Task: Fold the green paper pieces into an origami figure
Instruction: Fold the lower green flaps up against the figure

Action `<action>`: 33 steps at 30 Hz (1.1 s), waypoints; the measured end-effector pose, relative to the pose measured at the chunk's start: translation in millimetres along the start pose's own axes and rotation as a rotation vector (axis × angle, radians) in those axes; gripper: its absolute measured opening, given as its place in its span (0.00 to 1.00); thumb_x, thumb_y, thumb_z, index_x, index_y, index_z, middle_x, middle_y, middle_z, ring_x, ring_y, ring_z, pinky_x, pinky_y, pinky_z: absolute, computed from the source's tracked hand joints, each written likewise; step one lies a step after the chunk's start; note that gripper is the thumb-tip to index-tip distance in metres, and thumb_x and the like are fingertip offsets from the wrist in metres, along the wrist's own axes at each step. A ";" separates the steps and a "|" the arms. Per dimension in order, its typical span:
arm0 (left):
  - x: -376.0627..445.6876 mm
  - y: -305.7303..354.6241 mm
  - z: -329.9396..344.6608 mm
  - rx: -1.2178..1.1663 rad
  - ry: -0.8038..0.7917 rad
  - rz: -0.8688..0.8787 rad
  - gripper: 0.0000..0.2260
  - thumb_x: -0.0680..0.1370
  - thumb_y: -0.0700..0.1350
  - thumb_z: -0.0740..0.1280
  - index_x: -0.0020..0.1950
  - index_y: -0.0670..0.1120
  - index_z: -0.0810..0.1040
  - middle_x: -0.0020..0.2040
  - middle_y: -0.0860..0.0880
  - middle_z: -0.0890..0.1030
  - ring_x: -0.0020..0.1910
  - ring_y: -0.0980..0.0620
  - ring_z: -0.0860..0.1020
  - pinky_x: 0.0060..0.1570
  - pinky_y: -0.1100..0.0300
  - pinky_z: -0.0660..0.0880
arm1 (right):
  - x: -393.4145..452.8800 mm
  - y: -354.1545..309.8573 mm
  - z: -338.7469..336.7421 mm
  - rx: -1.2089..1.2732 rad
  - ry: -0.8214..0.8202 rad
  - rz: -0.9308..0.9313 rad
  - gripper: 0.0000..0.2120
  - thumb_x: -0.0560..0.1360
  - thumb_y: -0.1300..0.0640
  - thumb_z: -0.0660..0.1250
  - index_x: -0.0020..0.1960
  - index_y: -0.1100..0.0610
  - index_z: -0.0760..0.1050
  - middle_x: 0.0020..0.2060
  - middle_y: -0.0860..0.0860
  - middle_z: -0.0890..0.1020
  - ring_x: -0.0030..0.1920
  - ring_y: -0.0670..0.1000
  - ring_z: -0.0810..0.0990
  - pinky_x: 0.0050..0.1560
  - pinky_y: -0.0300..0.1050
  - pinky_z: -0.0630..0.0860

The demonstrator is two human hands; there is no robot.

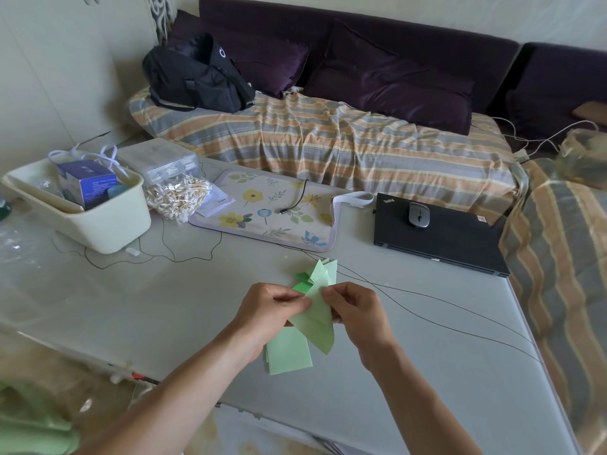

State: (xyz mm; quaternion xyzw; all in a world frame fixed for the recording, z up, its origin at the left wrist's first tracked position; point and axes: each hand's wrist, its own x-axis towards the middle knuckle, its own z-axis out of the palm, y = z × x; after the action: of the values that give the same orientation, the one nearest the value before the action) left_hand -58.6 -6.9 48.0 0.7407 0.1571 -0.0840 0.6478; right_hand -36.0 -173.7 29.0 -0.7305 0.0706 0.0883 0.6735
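A light green folded paper piece (315,320) is held above the grey table (164,307), pointed end down to the right. My left hand (269,311) pinches its upper left edge. My right hand (354,310) pinches its top right edge. Under my hands lie flat green paper sheets (289,354). Just beyond my fingers, folded green paper pieces (320,274) stand in a small cluster with points up, with darker green bits at their left.
A cream plastic bin (108,221) with a blue box stands at the left, a bag of cotton swabs (177,198) beside it. A floral mat (272,215) lies behind, a closed black laptop (440,238) with a mouse at right. Thin black cables (427,307) cross the table.
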 end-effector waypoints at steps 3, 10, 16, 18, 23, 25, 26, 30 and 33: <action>1.0 -0.6 0.2 0.012 0.024 0.013 0.01 0.74 0.43 0.77 0.43 0.48 0.87 0.38 0.53 0.87 0.33 0.62 0.81 0.32 0.70 0.74 | -0.8 -1.2 -0.5 0.043 -0.018 0.019 0.07 0.78 0.60 0.70 0.45 0.63 0.83 0.41 0.64 0.85 0.39 0.54 0.82 0.45 0.47 0.83; 6.0 -4.3 -2.7 0.014 0.098 0.025 0.03 0.74 0.45 0.76 0.46 0.47 0.87 0.41 0.51 0.87 0.39 0.56 0.83 0.36 0.66 0.75 | -1.5 -0.3 -0.1 0.024 -0.093 0.053 0.11 0.78 0.59 0.71 0.46 0.68 0.81 0.36 0.56 0.83 0.37 0.52 0.79 0.43 0.45 0.80; 8.6 -7.3 -0.9 0.002 0.126 0.025 0.03 0.74 0.46 0.77 0.45 0.48 0.88 0.39 0.51 0.87 0.39 0.53 0.84 0.38 0.63 0.76 | -0.4 -1.2 -0.1 0.000 -0.069 0.029 0.11 0.78 0.59 0.72 0.44 0.67 0.81 0.32 0.53 0.82 0.33 0.49 0.78 0.38 0.41 0.80; 9.9 -7.5 -2.4 -0.004 0.167 0.033 0.02 0.74 0.46 0.77 0.45 0.48 0.88 0.39 0.52 0.87 0.38 0.54 0.84 0.37 0.63 0.76 | -0.9 -0.6 0.1 0.031 -0.118 0.064 0.13 0.78 0.58 0.71 0.46 0.70 0.81 0.36 0.57 0.83 0.37 0.52 0.80 0.44 0.46 0.84; 11.3 -8.2 -4.1 -0.035 0.212 0.034 0.02 0.75 0.44 0.76 0.45 0.46 0.88 0.40 0.50 0.87 0.37 0.55 0.82 0.33 0.67 0.75 | -0.3 2.2 0.0 -0.079 -0.114 0.042 0.12 0.78 0.57 0.72 0.45 0.68 0.81 0.33 0.56 0.81 0.34 0.53 0.77 0.43 0.51 0.78; 11.1 -8.6 -3.2 -0.037 0.217 0.039 0.02 0.75 0.44 0.76 0.45 0.46 0.88 0.40 0.50 0.87 0.37 0.55 0.82 0.32 0.68 0.75 | -0.1 1.3 0.9 -0.110 -0.092 0.018 0.12 0.77 0.57 0.72 0.44 0.67 0.81 0.32 0.55 0.80 0.32 0.52 0.75 0.42 0.49 0.75; 11.0 -8.4 -2.8 -0.039 0.220 0.042 0.02 0.75 0.44 0.76 0.46 0.46 0.88 0.40 0.49 0.87 0.37 0.55 0.82 0.32 0.69 0.75 | -0.3 0.7 0.9 -0.107 -0.091 0.016 0.12 0.77 0.57 0.72 0.44 0.67 0.81 0.31 0.55 0.80 0.31 0.52 0.75 0.42 0.49 0.75; 12.1 -7.1 -4.3 -0.077 0.248 0.033 0.03 0.75 0.43 0.76 0.46 0.45 0.87 0.41 0.49 0.87 0.38 0.53 0.83 0.33 0.68 0.76 | -2.1 -0.2 -0.2 -0.018 -0.153 0.054 0.11 0.78 0.58 0.72 0.46 0.68 0.81 0.35 0.57 0.82 0.36 0.54 0.78 0.47 0.51 0.80; 12.1 -5.6 -6.0 -0.108 0.250 0.015 0.02 0.75 0.43 0.75 0.44 0.46 0.87 0.40 0.49 0.87 0.39 0.51 0.84 0.38 0.62 0.78 | -3.5 -0.6 0.0 -0.065 -0.180 0.040 0.08 0.79 0.60 0.69 0.45 0.64 0.81 0.33 0.57 0.83 0.35 0.54 0.78 0.44 0.48 0.78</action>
State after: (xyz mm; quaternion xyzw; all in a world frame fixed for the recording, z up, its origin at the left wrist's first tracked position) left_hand -49.7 1.2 39.7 0.7104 0.2355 0.0224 0.6628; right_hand -39.3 -173.7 30.4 -0.7394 0.0217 0.1692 0.6513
